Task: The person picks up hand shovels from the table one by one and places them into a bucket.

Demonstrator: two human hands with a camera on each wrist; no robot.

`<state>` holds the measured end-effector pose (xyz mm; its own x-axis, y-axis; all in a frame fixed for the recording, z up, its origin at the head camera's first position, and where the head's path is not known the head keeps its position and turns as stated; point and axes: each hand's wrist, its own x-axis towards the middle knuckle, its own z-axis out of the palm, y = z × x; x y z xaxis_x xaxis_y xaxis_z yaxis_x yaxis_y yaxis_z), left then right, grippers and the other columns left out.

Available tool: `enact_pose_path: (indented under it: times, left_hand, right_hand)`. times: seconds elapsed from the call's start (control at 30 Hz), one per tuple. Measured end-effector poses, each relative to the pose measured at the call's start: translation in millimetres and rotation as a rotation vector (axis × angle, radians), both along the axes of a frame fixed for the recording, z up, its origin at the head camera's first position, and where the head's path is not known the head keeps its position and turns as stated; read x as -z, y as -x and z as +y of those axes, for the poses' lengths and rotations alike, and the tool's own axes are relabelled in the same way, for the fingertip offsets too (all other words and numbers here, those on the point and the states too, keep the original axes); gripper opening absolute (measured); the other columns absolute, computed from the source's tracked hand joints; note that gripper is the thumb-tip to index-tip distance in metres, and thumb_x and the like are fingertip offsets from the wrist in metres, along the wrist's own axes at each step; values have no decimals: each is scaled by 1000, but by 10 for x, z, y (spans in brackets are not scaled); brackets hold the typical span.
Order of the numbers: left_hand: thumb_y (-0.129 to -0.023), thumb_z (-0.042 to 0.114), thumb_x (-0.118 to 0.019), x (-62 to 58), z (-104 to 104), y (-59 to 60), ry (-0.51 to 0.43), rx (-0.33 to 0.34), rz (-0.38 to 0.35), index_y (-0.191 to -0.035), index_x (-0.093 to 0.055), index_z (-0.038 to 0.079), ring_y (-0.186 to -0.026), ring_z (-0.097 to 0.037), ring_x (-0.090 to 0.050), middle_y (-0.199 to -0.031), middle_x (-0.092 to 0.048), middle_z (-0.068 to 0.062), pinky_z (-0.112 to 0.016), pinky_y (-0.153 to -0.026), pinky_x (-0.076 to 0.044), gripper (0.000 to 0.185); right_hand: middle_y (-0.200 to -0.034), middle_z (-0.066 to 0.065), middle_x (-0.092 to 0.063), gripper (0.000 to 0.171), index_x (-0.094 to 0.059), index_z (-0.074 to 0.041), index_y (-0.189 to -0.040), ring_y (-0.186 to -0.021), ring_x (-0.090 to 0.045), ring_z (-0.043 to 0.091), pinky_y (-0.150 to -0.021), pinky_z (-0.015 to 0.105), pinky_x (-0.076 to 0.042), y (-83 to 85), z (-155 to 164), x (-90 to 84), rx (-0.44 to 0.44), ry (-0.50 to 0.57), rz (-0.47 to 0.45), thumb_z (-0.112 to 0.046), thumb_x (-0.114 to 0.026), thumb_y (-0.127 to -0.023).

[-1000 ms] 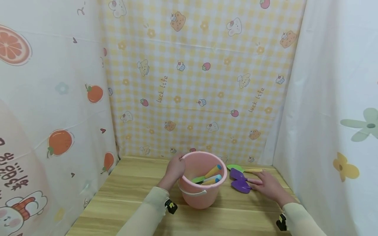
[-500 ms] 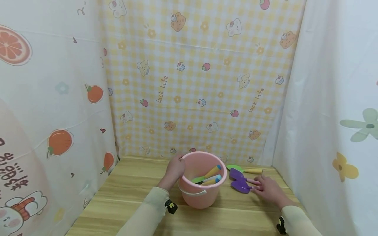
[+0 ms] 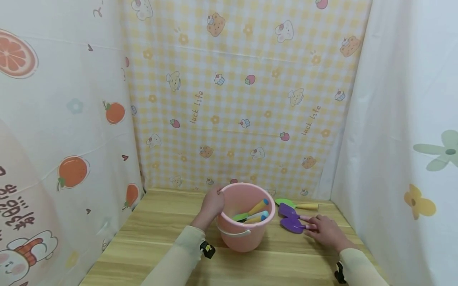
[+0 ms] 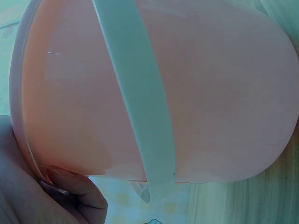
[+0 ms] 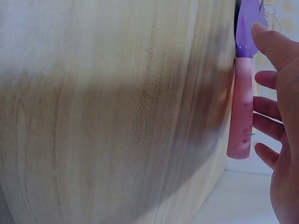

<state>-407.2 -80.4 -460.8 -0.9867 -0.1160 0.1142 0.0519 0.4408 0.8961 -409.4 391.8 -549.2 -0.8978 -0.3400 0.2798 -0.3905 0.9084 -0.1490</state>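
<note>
A pink bucket [image 3: 243, 240] stands upright on the wooden table, its white bail [image 4: 145, 112] hanging down the near side. My left hand [image 3: 213, 203] grips its rim at the left, thumb bent against the outer wall in the left wrist view. To the right lie two purple shovels with pink handles: a square-ended one [image 3: 287, 210] behind a pointed one [image 3: 292, 225]. My right hand [image 3: 326, 230] is over their handle ends. In the right wrist view, its loosely spread fingers lie along a pink handle [image 5: 241, 107], with the thumb by the purple neck; whether they press it is unclear.
Inside the bucket lean several garden tools, one with a yellow handle [image 3: 257, 207] and blue tip. A green trowel [image 3: 285, 203] with a yellow handle lies behind the purple shovels. Printed curtains [image 3: 236, 99] enclose the table [image 3: 171, 222] at the back and sides.
My right hand has drawn back slightly toward me, off the green trowel's yellow handle, down to the pink handles. The left hand and the bucket keep their place.
</note>
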Motion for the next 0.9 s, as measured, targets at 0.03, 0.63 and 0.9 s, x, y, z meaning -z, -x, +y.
enact_pose_path:
  times: [0.03, 0.63, 0.9]
  left_hand:
    - [-114, 19, -42, -3, 1, -1, -3, -1, 0, -145, -71, 15, -125, -37, -68, -145, -69, -16, -57, -102, -59, 43]
    - [-115, 20, -41, -4, 22, -2, 15, -15, -26, -152, -67, 14, -126, -37, -67, -151, -66, -17, -56, -102, -59, 45]
    - [-115, 19, -40, -43, 25, -26, 1, 8, -21, -154, -65, 12, -135, -40, -64, -154, -64, -17, -59, -108, -56, 47]
  right_hand:
    - [-107, 10, -73, 46, -81, -11, -124, -99, -70, 38, -87, 66, -55, 6, 1, 2, 1, -3, -4, -44, -89, -93]
    - [-97, 4, -64, 28, -80, -8, -120, -84, -65, 29, -77, 59, -57, 41, 42, 142, -14, -79, -23, -26, -84, -99]
    - [-99, 5, -64, 25, -80, -7, -119, -86, -66, 29, -78, 57, -59, 20, 25, 148, -31, -48, -22, -22, -84, -100]
